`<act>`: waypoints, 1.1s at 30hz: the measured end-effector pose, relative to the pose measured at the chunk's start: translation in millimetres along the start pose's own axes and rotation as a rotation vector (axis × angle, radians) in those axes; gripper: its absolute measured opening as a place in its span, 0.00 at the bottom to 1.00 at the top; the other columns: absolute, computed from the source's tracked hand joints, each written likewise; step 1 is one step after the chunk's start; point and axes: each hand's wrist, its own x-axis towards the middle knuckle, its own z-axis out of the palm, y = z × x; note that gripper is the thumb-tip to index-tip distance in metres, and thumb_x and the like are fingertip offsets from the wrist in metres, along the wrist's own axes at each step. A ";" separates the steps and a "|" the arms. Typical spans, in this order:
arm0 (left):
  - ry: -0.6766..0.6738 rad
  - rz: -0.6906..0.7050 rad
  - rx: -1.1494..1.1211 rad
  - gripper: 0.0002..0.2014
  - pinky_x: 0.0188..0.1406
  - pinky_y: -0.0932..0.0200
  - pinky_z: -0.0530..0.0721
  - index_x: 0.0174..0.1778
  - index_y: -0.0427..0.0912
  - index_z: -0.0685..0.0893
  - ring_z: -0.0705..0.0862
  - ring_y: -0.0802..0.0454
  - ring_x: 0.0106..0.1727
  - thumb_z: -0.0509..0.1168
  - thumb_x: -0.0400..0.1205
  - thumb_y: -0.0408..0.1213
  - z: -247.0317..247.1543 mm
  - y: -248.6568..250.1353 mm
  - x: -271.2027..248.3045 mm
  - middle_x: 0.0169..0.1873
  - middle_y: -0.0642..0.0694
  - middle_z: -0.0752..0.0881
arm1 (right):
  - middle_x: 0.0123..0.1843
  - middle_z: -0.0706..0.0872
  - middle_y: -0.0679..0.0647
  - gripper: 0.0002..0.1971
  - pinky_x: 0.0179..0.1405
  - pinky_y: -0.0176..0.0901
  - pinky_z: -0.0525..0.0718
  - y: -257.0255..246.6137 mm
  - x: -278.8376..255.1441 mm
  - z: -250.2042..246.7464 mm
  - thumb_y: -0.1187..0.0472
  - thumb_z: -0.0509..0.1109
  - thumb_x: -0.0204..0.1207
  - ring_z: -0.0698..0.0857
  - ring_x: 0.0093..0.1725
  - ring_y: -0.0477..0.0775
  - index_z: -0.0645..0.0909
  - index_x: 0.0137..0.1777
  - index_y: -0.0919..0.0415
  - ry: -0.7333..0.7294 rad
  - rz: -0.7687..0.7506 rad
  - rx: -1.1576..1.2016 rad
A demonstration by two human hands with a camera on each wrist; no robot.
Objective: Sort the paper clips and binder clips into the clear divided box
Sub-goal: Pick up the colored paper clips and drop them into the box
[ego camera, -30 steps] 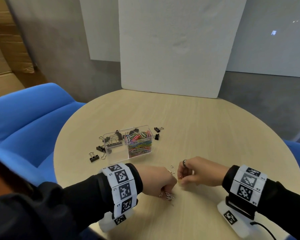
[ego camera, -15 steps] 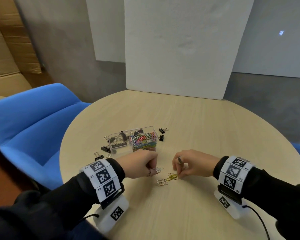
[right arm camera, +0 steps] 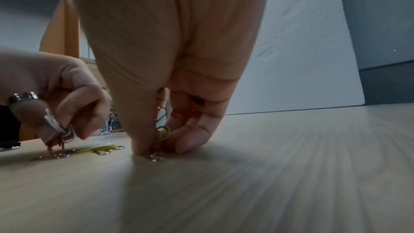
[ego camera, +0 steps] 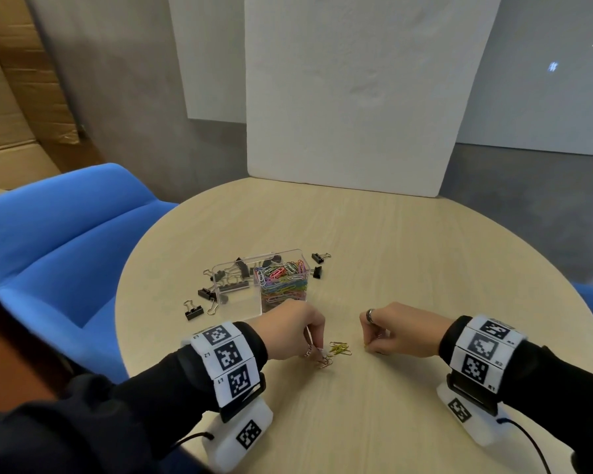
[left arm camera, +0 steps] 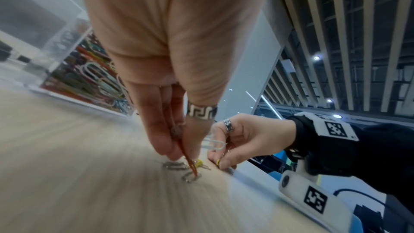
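Note:
The clear divided box (ego camera: pixel 240 304) stands left of centre on the table. Its right compartment is full of coloured paper clips (ego camera: pixel 283 282) and its left one holds binder clips (ego camera: pixel 233 278). My left hand (ego camera: pixel 314 350) pinches a few paper clips (left arm camera: pixel 190 164), its fingertips down on silver clips (ego camera: pixel 324 362) lying on the table. Yellow paper clips (ego camera: pixel 339 348) lie between my hands. My right hand (ego camera: pixel 370 347) pinches yellow and green paper clips (right arm camera: pixel 162 134), and its fingertips (right arm camera: pixel 139 150) touch a silver clip (right arm camera: pixel 154 158) on the table.
Loose black binder clips lie left of the box (ego camera: pixel 194 311) and at its right rear (ego camera: pixel 319 257). A white foam board (ego camera: pixel 350 97) stands at the round table's (ego camera: pixel 425 251) far edge. A blue chair (ego camera: pixel 59 234) sits to the left.
My left hand has come down from in front of the box onto the silver clips. My right hand has shifted slightly right, off the yellow clips.

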 end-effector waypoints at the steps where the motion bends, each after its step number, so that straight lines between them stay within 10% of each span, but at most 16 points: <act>1: -0.002 -0.011 0.009 0.08 0.44 0.61 0.82 0.43 0.39 0.87 0.82 0.54 0.42 0.65 0.75 0.24 0.7 0.8 0.3 0.44 0.47 0.87 | 0.40 0.83 0.47 0.04 0.36 0.28 0.72 -0.7 -0.7 0.6 0.60 0.65 0.77 0.78 0.37 0.45 0.75 0.41 0.53 0.002 0.003 -0.013; 4: 0.003 -0.030 0.038 0.12 0.52 0.50 0.86 0.41 0.41 0.87 0.84 0.49 0.48 0.63 0.74 0.21 3.7 3.5 -0.4 0.49 0.44 0.88 | 0.44 0.85 0.51 0.03 0.42 0.36 0.76 -1.5 -1.8 1.9 0.60 0.64 0.77 0.79 0.40 0.47 0.74 0.42 0.54 0.015 0.011 -0.019; 9: 0.010 -0.039 0.089 0.11 0.34 0.66 0.79 0.45 0.36 0.89 0.79 0.53 0.40 0.64 0.74 0.21 6.0 13.4 1.7 0.39 0.43 0.85 | 0.44 0.87 0.53 0.03 0.43 0.39 0.78 -1.5 -1.9 2.1 0.60 0.65 0.75 0.80 0.40 0.47 0.75 0.40 0.54 0.038 0.016 0.002; 14: -0.032 -0.075 0.077 0.07 0.48 0.58 0.85 0.46 0.34 0.88 0.81 0.51 0.43 0.66 0.76 0.24 5.6 16.7 8.3 0.44 0.41 0.87 | 0.40 0.83 0.49 0.08 0.40 0.36 0.76 -1.8 -0.9 3.6 0.61 0.64 0.75 0.78 0.39 0.48 0.71 0.36 0.50 0.043 0.026 -0.002; 24: -0.055 -0.074 0.064 0.04 0.40 0.62 0.83 0.43 0.36 0.87 0.81 0.52 0.39 0.69 0.75 0.26 5.1 15.7 11.1 0.37 0.47 0.83 | 0.40 0.82 0.47 0.08 0.40 0.34 0.75 -6.2 5.8 -3.4 0.61 0.64 0.76 0.79 0.39 0.47 0.72 0.37 0.50 0.087 -0.001 0.001; 33: 0.347 -0.061 -0.187 0.12 0.25 0.72 0.76 0.26 0.46 0.82 0.78 0.65 0.24 0.73 0.70 0.28 -57.9 -7.8 -0.1 0.26 0.52 0.85 | 0.38 0.83 0.46 0.03 0.36 0.26 0.76 -42.8 57.0 -49.8 0.62 0.67 0.77 0.81 0.38 0.43 0.79 0.42 0.58 0.515 -0.099 0.273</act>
